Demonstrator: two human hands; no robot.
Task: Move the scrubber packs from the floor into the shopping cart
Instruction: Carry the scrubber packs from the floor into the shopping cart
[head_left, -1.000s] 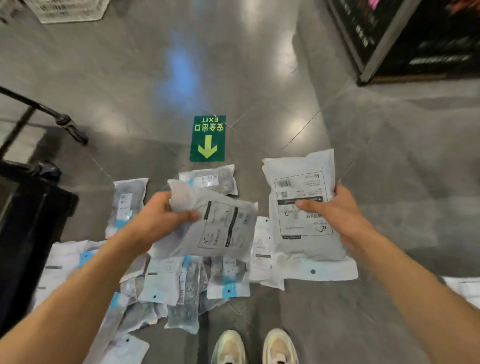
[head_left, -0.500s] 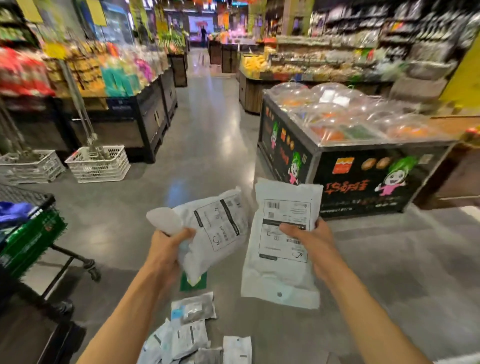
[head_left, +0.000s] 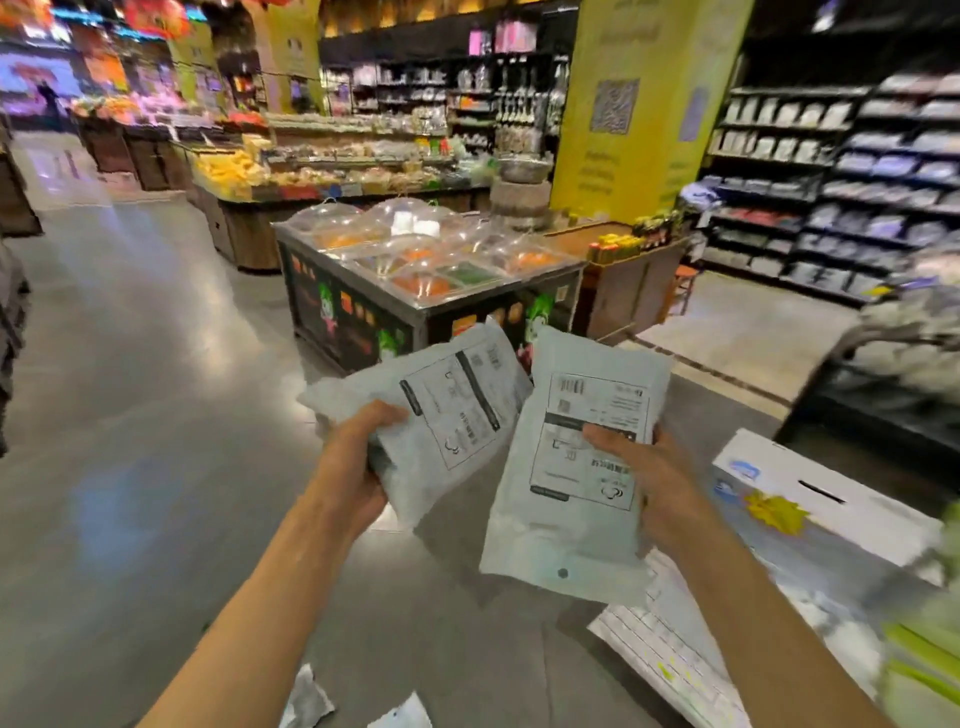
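Floor packs: two pale plastic scrubber packs lie on the floor at the bottom edge, a crumpled one by the left forearm and a flatter one just right of it; both are cut off by the frame.
Left pack: a soft, wrinkled, pale grey plastic pouch with a black-outlined label and barcode, tilted with its top end up and to the right, held in the air above the floor.
Left hand: its grip is closed around the pack's lower left end, thumb on the printed face, fingers hidden behind.
Right pack: a flat rectangular pouch of the same pale plastic, nearly upright, with a barcode at the top, a framed label and a small dark dot near its bottom edge; its upper left corner just meets the left pack.
Right hand: its grip pinches the pack's right edge, thumb across the label, fingers behind.
Right side: a white cardboard box with a slot and a yellow leaf print stands close by the right forearm; printed white sheets lie below it.
Open room: smooth, glossy grey floor lies bare to the left and ahead.
Ahead: a dark display table topped with clear domed lids.
Far: blurred shelves and a yellow pillar.
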